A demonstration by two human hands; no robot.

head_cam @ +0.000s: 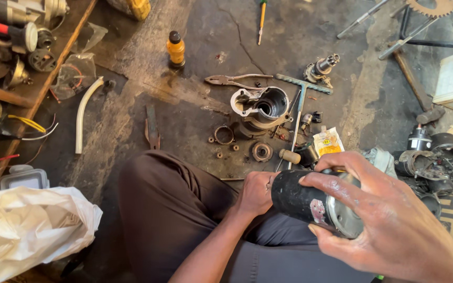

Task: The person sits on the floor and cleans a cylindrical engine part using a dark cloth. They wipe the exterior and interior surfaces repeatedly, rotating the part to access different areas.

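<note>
Both hands grip the black motor cylinder (pixel 310 202) over the lap, below the aluminium housing (pixel 260 109) — right hand (pixel 389 220) wrapped round its metal end, left hand (pixel 255 193) seemingly closed on the other end. Mid-disassembly, probably; next calls for steady twisting.

I see a small yellow and white sachet (pixel 327 141) lying flat on the dark floor, just beyond the black motor cylinder (pixel 315 202), which carries a worn pale label patch (pixel 318 210) on its side. Farther off stands an orange bottle (pixel 175 49) with a black cap. At the lower left I see a crumpled white plastic bag (pixel 24 228), with a clear lidded plastic box (pixel 23 178) just behind it.
</note>
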